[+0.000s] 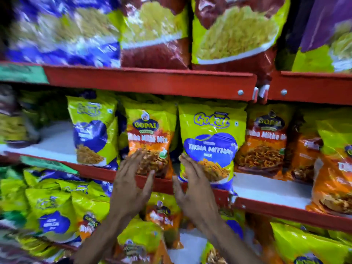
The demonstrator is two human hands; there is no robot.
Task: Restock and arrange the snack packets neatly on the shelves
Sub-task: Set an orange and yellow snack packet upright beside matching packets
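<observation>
On the middle shelf (pixel 266 189) stand upright snack packets. My left hand (pixel 131 180) is flat, fingers apart, its fingertips on the lower front of an orange and green Gopal packet (pixel 150 130). Beside it, my right hand (pixel 192 185) is spread too, with its fingertips against the lower left edge of a green and blue Gokul Tikha Mitha packet (pixel 211 138). Neither hand is closed around a packet. Another green and blue packet (pixel 93 130) stands to the left, and a second orange Gopal packet (pixel 264 136) stands to the right.
Red shelf lips (pixel 152 80) run across the view. The top shelf holds large blue, maroon and purple bags (pixel 236 31). The lower shelf (pixel 192 244) holds several tilted green and orange packets (pixel 53 212). White shelf board shows at the middle shelf's left and right.
</observation>
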